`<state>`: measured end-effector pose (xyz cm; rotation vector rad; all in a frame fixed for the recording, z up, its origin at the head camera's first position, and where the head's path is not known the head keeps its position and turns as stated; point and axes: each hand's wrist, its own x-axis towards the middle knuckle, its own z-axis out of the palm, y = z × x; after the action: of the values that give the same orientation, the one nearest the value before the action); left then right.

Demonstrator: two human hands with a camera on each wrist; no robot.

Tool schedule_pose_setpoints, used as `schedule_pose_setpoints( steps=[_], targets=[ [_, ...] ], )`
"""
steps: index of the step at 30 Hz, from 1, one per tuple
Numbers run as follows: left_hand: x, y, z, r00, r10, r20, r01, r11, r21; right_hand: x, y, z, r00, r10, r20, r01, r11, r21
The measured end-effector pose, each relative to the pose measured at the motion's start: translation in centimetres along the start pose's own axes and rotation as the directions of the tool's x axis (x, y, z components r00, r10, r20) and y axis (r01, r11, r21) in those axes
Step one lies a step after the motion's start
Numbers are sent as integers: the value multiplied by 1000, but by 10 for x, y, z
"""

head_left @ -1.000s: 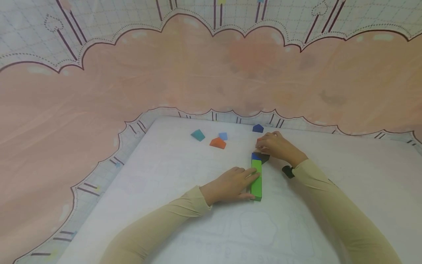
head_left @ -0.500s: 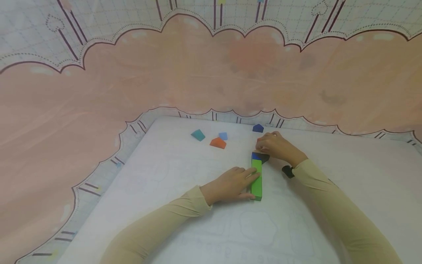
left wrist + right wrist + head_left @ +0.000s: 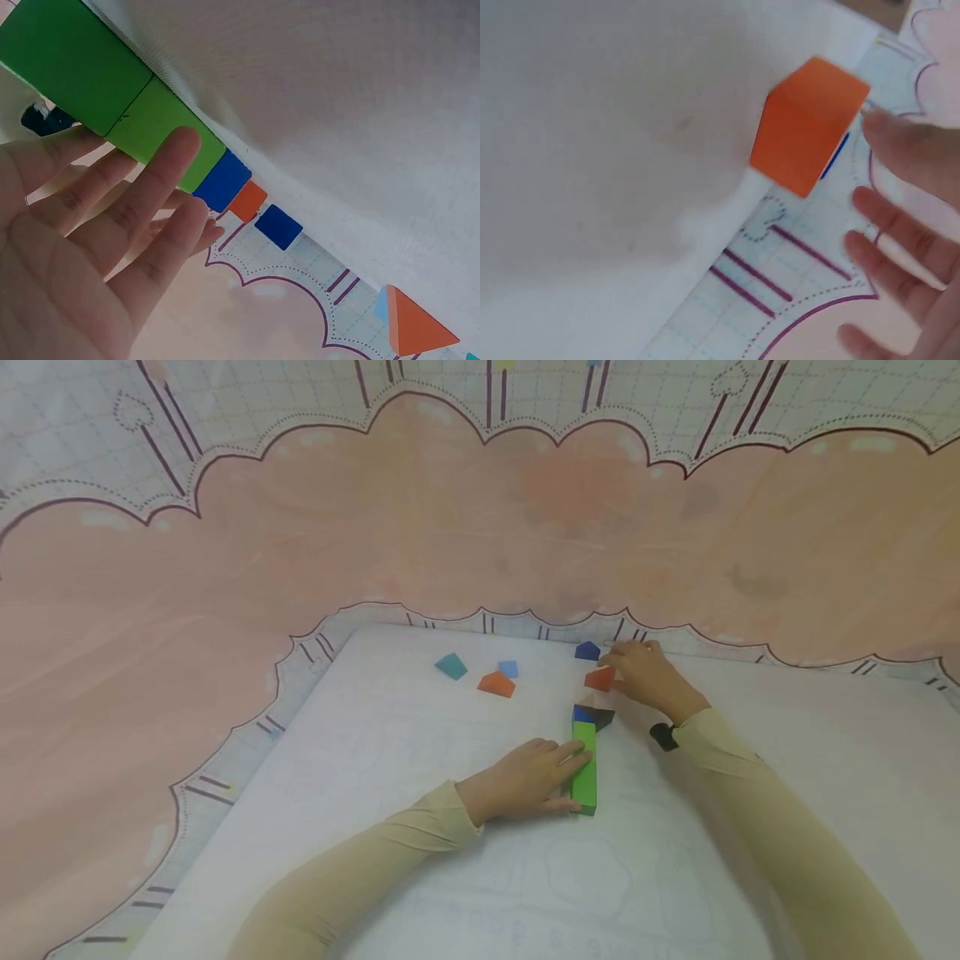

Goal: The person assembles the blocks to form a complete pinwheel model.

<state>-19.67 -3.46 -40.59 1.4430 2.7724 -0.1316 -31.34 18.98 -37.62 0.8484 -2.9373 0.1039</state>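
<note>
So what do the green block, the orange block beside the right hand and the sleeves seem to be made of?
Green block: perhaps smooth painted wood or plastic; evenly coloured, no visible grain. Orange block: likely the same, with flat, matte faces. Sleeves: soft matte fabric, judging by the wrinkles.

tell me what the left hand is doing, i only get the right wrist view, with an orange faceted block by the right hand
Observer: The left hand rests its fingers on a long, bright-green rectangular block.
Operator: ok what's at the far end of that
Observer: A small blue block with a four-sided face.
Operator: and which block is farthest left in the head view
Observer: A teal four-sided block.
</note>
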Motion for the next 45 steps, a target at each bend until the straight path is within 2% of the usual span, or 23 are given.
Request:
schedule_pose_setpoints(
  steps=[3, 7, 16, 22, 45],
  targets=[
    [1, 0, 0, 1000, -6, 14, 6, 1000, -11, 4, 6, -3, 996, 62, 68, -62, 998, -10],
    [0, 0, -2, 1000, -5, 17, 5, 1000, -19, 9, 11, -2, 992, 52, 112, -53, 999, 11],
    [0, 0, -2, 1000, -2, 7, 2, 1000, -8, 21, 4, 5, 992, -29, 126, 15, 994, 109],
    [0, 0, -1, 1000, 3, -10, -3, 1000, 5, 23, -5, 5, 987, -78, 138, 61, 990, 125],
    [0, 1, -1, 1000, -21, 22, 21, 1000, -10, 19, -13, 6, 977, -126, 169, 101, 984, 149]
  ],
)
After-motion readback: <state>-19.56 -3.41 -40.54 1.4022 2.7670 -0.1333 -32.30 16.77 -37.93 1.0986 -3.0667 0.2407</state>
